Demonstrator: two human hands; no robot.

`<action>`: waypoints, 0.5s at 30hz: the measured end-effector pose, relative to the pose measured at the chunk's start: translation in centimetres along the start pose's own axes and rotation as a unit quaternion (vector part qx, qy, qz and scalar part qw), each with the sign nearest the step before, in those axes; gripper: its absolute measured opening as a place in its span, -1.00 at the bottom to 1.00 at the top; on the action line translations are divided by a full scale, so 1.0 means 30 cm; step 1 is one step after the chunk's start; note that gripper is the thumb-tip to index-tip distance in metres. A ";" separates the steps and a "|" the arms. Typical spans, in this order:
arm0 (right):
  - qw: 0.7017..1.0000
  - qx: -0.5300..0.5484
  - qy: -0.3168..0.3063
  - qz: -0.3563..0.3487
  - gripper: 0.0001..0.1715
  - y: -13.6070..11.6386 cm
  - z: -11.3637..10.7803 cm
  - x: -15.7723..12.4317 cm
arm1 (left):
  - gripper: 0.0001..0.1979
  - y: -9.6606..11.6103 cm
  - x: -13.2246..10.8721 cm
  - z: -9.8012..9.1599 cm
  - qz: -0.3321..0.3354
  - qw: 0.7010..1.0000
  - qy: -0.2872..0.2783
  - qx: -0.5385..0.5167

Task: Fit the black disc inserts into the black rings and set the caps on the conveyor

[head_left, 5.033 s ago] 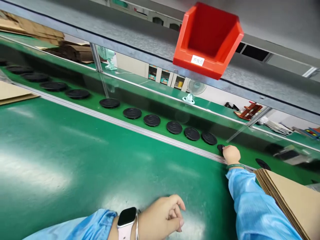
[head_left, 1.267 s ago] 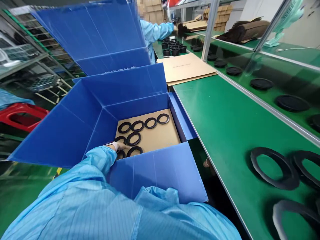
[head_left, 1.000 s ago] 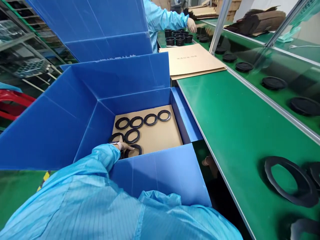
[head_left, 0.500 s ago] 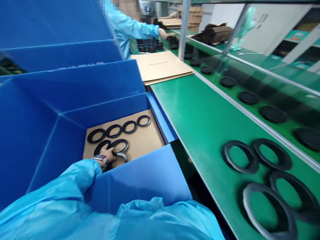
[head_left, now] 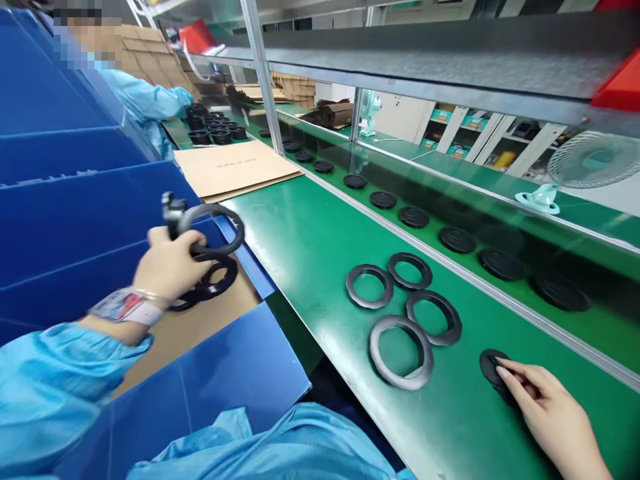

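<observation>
Green bench [head_left: 310, 280] of a packing line: four rings [head_left: 369, 267] lie laid out, black discs [head_left: 414, 217] stand in the far lane. Left hand [head_left: 167, 263] — closed — clamps a held ring [head_left: 213, 205] over the blue box [head_left: 200, 373]; right hand [head_left: 553, 417] touches a disc [head_left: 491, 368], grip unclear.

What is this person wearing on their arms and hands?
The left hand and the right hand are bare, with no gloves. A smartwatch with a pale band and a thin metal bangle circle the left wrist. A loose light-blue sleeve covers the left arm; the right sleeve is out of view.
</observation>
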State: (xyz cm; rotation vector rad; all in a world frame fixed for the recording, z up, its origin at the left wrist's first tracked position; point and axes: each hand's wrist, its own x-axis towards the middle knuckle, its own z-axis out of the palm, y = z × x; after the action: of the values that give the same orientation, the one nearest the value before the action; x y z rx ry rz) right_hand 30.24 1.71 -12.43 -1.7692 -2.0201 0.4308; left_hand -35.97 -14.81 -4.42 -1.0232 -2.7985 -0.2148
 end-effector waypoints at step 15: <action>0.999 0.033 -0.022 -0.029 -0.45 0.017 0.018 -0.007 | -0.21 0.823 0.097 0.159 0.434 0.866 -0.219 -0.120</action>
State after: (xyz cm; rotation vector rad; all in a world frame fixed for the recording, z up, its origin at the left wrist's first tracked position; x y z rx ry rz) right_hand 30.43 1.60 -13.18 -1.6705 -2.0570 0.5167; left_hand -22.59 6.59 -6.50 -2.5215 -2.3251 -0.2289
